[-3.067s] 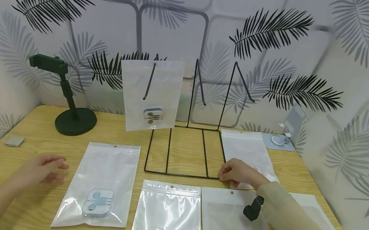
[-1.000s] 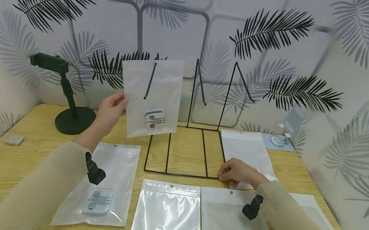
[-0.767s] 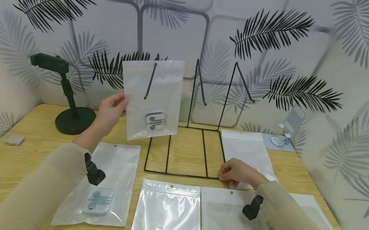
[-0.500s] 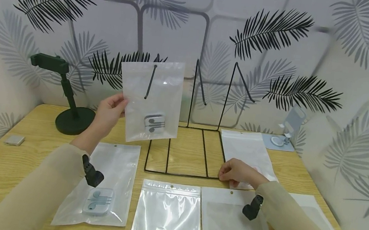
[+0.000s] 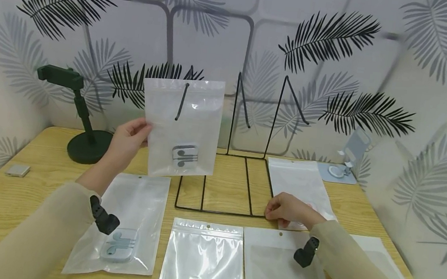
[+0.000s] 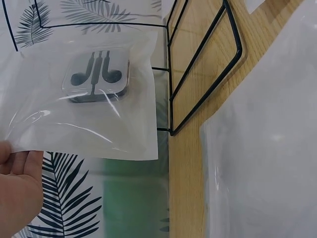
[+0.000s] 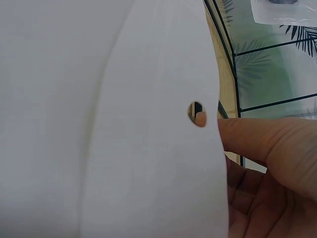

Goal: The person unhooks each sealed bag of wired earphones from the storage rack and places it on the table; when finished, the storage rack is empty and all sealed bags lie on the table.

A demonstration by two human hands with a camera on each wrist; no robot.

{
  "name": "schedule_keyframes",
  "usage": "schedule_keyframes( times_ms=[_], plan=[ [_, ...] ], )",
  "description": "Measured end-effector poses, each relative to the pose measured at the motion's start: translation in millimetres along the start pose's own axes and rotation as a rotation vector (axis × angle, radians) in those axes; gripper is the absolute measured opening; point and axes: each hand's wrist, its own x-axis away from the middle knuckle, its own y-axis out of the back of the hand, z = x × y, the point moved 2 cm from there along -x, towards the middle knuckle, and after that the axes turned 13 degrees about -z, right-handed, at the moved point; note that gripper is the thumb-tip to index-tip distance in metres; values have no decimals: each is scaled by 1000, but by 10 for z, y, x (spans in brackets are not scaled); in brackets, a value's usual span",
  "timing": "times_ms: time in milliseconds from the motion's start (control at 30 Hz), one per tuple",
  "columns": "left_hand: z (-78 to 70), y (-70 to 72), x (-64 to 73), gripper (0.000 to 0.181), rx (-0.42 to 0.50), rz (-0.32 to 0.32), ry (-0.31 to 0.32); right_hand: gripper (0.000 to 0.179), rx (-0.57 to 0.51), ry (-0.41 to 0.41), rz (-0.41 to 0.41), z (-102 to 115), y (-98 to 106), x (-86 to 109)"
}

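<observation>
My left hand (image 5: 126, 140) pinches the left edge of a white zip bag (image 5: 204, 128) that hangs by its hole on the left hook of a black wire rack (image 5: 225, 213). Through the bag's front shows a boxed pair of wired earphones (image 6: 96, 74). My right hand (image 5: 288, 209) grips the rack's base at its front right corner, beside a white bag (image 5: 302, 171) lying there. In the right wrist view, a bag with a punched hole (image 7: 148, 124) hides most of my right fingertips. The rack's other two hooks (image 5: 294, 99) hold nothing.
A bag with earphones (image 5: 133, 203) lies front left, and a shiny silver bag (image 5: 203, 257) and another white bag (image 5: 276, 260) lie at the front. Behind stand a dark green phone stand (image 5: 89, 146) and a light blue stand (image 5: 352, 149). A small white square (image 5: 18, 170) lies far left.
My left hand has come up from the table and taken the hanging bag's left edge. The bag has then shifted slightly down and forward along the hook. My right hand has stayed put.
</observation>
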Motion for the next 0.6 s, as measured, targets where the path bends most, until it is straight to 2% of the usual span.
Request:
schedule_keyframes(
  times_ms=[200,600],
  plan=[
    [-19,71,90,40,-25,11,23,5,-1,0,2,-5,2,-9],
    [15,207,234,43,-25,84,12,6,4,1,0,-26,-6,-17]
  ],
)
